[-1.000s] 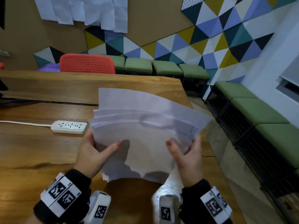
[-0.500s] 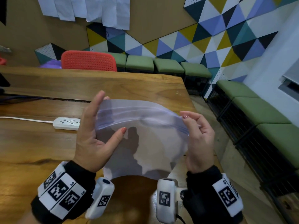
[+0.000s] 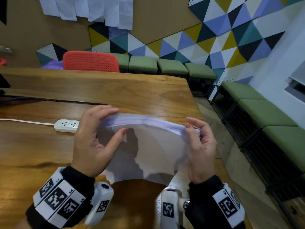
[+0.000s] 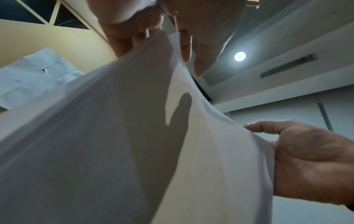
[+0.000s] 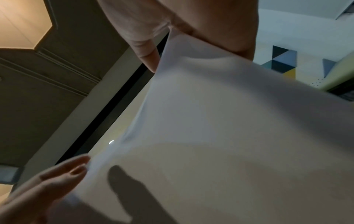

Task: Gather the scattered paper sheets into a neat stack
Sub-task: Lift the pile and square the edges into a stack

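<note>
Head view: your left hand [image 3: 92, 139] and right hand [image 3: 200, 146] hold paper stack [image 3: 148, 149] upright above bench [image 3: 115, 93], right of power strip [image 3: 66, 125]; fingers curled over top edge, thumbs pressing front. Left wrist view: fingers [image 4: 132, 34] wrap stack's corner. Right wrist view: fingers [image 5: 141, 37] clasp opposite corner.

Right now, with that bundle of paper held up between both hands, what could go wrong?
The paper sheets bow in an arch between the left hand and right hand, so squeezing harder might crease them. The near edges at the bottom look staggered, so loose sheets could slip out onto the wooden table. The white power strip lies close beside the left hand; setting the stack down carelessly could bump it.
</note>
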